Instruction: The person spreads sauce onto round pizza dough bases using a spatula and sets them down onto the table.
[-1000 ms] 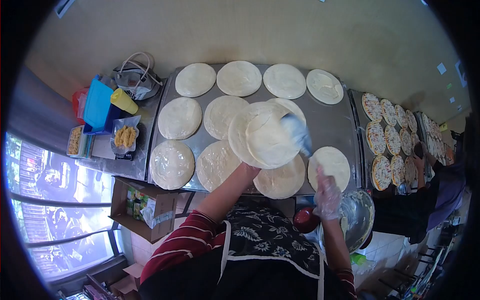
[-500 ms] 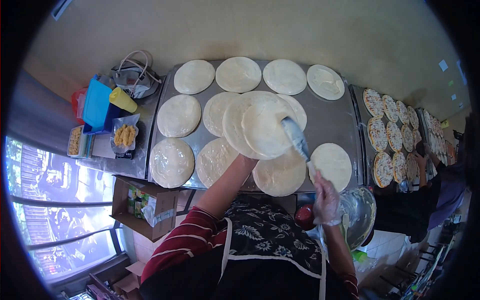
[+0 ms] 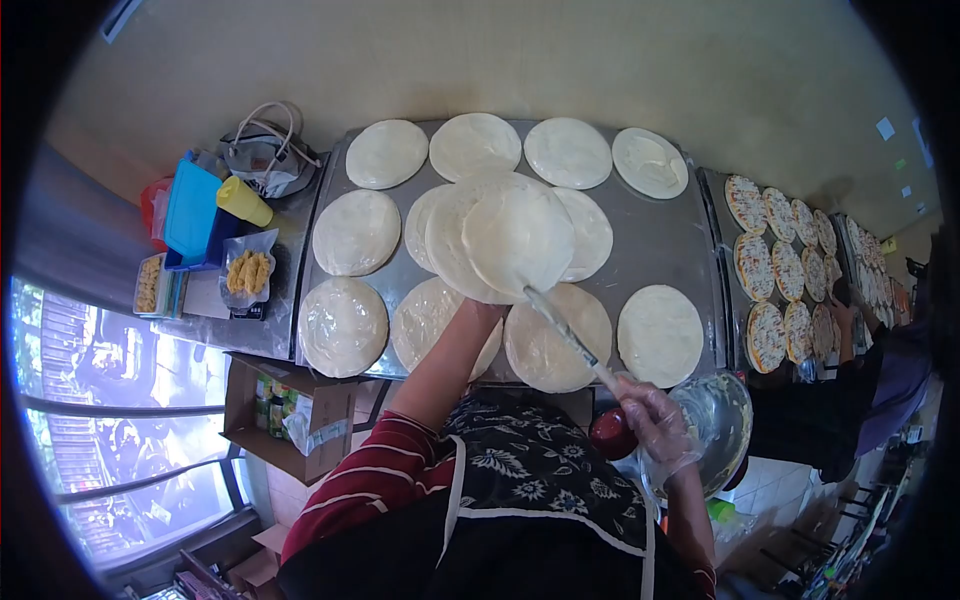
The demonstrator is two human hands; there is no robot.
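My left hand (image 3: pixel 488 308) is mostly hidden beneath two overlapping round pizza bases. It bears them from below, raised over the metal table (image 3: pixel 655 235). White cream covers the upper pizza base (image 3: pixel 525 225); the lower base (image 3: pixel 445 240) shows past its left side. In a clear plastic glove, my right hand (image 3: pixel 655 420) grips a long-handled spatula (image 3: pixel 565 330). The spatula's far end touches the near edge of the upper base. Around them lie several coated bases, such as the one at front right (image 3: pixel 660 335) and the one at front left (image 3: pixel 343 327).
Below my right hand stands a steel bowl (image 3: pixel 725 420) smeared with cream, beside a red container (image 3: pixel 612 435). At left are a blue box (image 3: pixel 195 215), a yellow cup (image 3: pixel 245 202) and a carton (image 3: pixel 290 415). Another person (image 3: pixel 820 400) works by topped pizzas (image 3: pixel 755 268) at right.
The spatula has swept from the base's right side toward its near edge, and my right hand has dropped lower. The held bases have shifted a little left and up.
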